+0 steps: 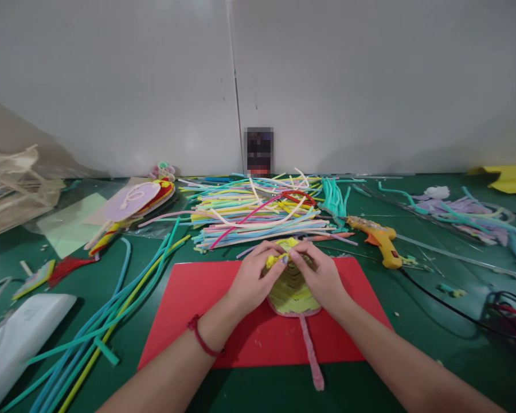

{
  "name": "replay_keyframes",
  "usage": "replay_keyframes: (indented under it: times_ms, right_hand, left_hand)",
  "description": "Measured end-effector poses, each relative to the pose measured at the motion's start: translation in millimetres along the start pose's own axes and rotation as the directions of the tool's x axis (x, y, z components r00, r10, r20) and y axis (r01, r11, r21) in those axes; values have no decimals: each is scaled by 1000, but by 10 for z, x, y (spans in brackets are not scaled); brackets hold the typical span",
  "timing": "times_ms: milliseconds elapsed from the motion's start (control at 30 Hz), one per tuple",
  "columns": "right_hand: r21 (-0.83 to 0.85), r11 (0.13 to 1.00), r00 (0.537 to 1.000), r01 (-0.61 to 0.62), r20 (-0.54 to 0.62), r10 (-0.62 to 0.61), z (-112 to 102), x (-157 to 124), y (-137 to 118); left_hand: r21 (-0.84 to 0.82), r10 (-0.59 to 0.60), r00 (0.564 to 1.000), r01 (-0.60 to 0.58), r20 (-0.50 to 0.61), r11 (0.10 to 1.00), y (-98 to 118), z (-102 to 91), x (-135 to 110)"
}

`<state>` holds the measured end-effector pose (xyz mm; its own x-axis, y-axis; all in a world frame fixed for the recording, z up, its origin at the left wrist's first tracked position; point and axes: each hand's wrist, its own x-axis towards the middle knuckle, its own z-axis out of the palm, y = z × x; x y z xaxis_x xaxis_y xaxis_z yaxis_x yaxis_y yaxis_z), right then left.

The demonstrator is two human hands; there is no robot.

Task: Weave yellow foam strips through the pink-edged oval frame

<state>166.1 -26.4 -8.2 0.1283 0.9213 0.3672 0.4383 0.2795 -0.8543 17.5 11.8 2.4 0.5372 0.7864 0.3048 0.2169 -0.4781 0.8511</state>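
Note:
A round fan shape (293, 298) of yellow pipe cleaners, with a pink rim and a pink stem (311, 355), lies over a red sheet (189, 310). Above its upper part my two hands meet, fingertips almost touching. My left hand (255, 275) pinches a small bunched yellow pipe cleaner (273, 261) between thumb and fingers. Closed as well, my right hand (320, 274) has its fingertips at the right end of the same yellow piece. The fingers hide where that piece meets the fan shape.
Behind the red sheet lies a wide pile of coloured pipe cleaners (249, 215) with red-handled scissors (298, 198) on top. A yellow glue gun (380, 241) rests to the right, its cord running right. At left are long pipe cleaners (107, 321), a white device (26, 344) and decorated fans (133, 201).

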Motion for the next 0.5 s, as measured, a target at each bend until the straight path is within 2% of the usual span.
replay_keyframes:
  times_ms: [333,500]
  right_hand:
    - [24,1000,1000,3,3,-3,15,-13,30]
    - [18,1000,1000,20,8,-20,11,-22,33]
  left_hand:
    - [31,-15,1000,15,-13,999,-19,-10,15]
    - [71,-8,1000,6,21,997,-21,-2,12]
